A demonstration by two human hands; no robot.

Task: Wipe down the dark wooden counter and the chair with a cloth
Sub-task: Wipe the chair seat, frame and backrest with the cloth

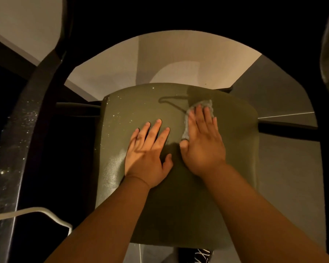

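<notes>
Work is at the chair [179, 209] now, I judge, and perhaps about in its middle. The olive seat [235, 164] lies right under the camera. Its near part is in the shadow of the forearms [106, 224], and I cannot tell if it is wiped. Further on, the left strip of the seat carries many pale specks [120, 118], so that side seems not yet done. At the far right edge a darker patch [199, 92] looks damp, as if the cloth has passed there. The glossy dark band [17, 139] at the left, which may be the table, also shows bright specks; whether it is cleaned I cannot say. The left grip [148, 154] lies flat on the middle of the seat, fingers straight and spread apart, holding nothing; I think it only steadies. The right grip [203, 143], just beside it and a little farther, is also flat with straight fingers. It presses the grey cloth [207, 104] down against the seat and does not clamp around it. The cloth shows past the fingertips and along the thumb side, near the damp patch.
</notes>
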